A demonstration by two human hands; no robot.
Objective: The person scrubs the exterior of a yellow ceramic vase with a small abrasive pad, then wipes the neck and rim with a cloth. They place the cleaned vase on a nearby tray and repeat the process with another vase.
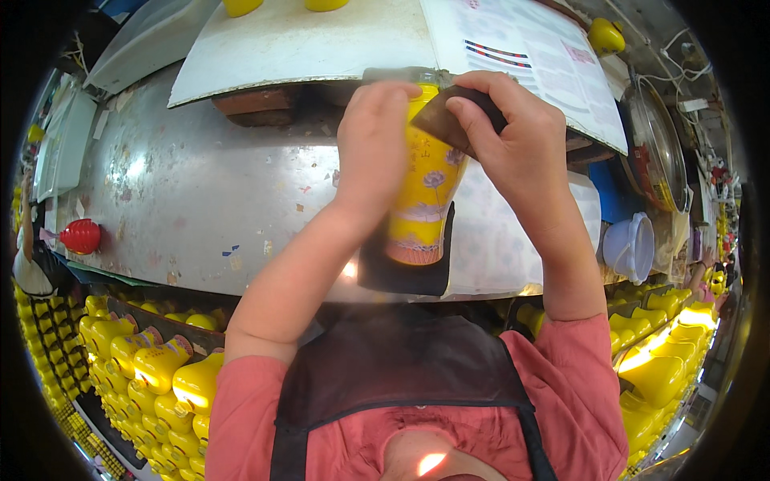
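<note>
The right hand pinches a dark flat blade between thumb and fingers, against the upper part of a yellow vase with purple flowers, at the centre of the frame. The left hand sits against the vase's upper left; whether it grips cannot be told. The vase is over a dark pad on the metal bench, beside a white sheet. A white board lies upper centre, a red vessel left, a pale bucket right. More yellow vases crowd the lower left and lower right.
</note>
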